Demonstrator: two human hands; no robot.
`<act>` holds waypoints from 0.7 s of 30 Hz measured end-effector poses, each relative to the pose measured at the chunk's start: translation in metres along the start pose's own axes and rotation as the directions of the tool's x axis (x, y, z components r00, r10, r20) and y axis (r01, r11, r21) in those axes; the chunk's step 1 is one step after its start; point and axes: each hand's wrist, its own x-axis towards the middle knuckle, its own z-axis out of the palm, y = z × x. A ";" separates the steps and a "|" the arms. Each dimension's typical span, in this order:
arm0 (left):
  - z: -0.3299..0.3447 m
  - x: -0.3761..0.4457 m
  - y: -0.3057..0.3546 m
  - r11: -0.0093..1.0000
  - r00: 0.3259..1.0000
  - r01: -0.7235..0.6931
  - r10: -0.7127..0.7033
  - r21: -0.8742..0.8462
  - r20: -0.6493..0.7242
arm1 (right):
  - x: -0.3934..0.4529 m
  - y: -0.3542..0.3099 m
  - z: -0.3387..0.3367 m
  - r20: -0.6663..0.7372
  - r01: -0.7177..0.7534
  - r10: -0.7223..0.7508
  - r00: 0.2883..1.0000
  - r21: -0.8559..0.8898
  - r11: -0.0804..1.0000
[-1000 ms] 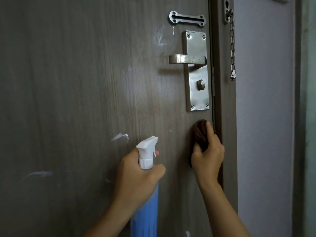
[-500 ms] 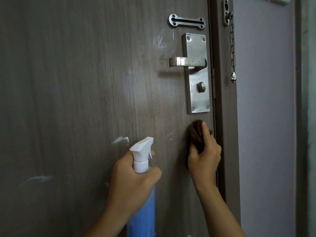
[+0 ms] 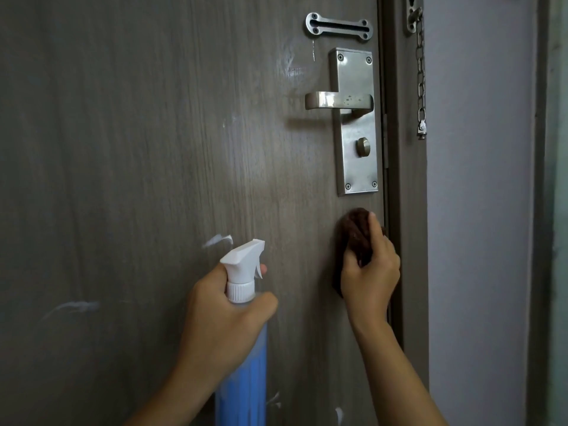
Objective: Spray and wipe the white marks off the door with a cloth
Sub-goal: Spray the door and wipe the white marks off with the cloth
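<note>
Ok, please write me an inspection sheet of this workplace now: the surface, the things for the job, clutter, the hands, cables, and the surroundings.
Surface: brown door with white marks, such as one streak beside the sprayer and another lower left.
Job's things: spray bottle, blue with white trigger head; dark brown cloth against the door below the lock plate.
Clutter: nothing seen.
Hands: left hand grips the bottle neck; right hand holds the cloth.
Cables: nothing seen; only a door chain hanging on the frame.
Surroundings: lever handle, chain slot plate, pale wall at right.
</note>
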 end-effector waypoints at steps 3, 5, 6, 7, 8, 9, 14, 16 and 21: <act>0.001 -0.001 -0.003 1.000 1.000 0.016 -0.016 0.008 -0.010 | -0.019 -0.010 0.016 0.017 0.109 -0.108 0.994 -0.041 0.993; 0.002 -0.001 -0.004 1.000 1.000 0.019 -0.019 0.017 -0.012 | -0.036 -0.020 0.028 0.087 0.268 -0.262 0.961 -0.065 0.961; 0.001 -0.001 -0.004 1.000 1.000 0.015 -0.015 0.018 -0.012 | -0.044 -0.024 0.032 0.128 0.335 -0.325 0.937 -0.064 0.940; 0.001 -0.001 -0.003 1.000 1.000 0.010 -0.010 0.017 -0.010 | -0.047 -0.027 0.034 0.166 0.383 -0.370 0.914 -0.053 0.922; 0.001 -0.001 -0.002 1.000 1.000 0.009 -0.009 0.013 -0.008 | -0.046 -0.029 0.033 0.197 0.412 -0.397 0.896 -0.037 0.911; 0.000 -0.001 -0.003 1.000 1.000 0.009 -0.009 0.014 -0.003 | -0.041 -0.029 0.031 0.217 0.425 -0.409 0.886 -0.030 0.905; -0.008 -0.002 -0.007 1.000 1.000 0.001 -0.001 0.013 0.020 | 0.000 -0.003 0.008 0.060 0.199 -0.194 0.979 -0.085 0.976; -0.010 -0.002 -0.008 1.000 1.000 0.006 -0.006 0.015 0.012 | 0.008 0.008 0.004 -0.042 0.046 -0.049 0.998 -0.079 0.996; -0.009 -0.002 -0.007 1.000 1.000 0.018 -0.018 0.006 -0.006 | -0.026 -0.012 0.029 -0.015 0.166 -0.167 0.986 -0.087 0.982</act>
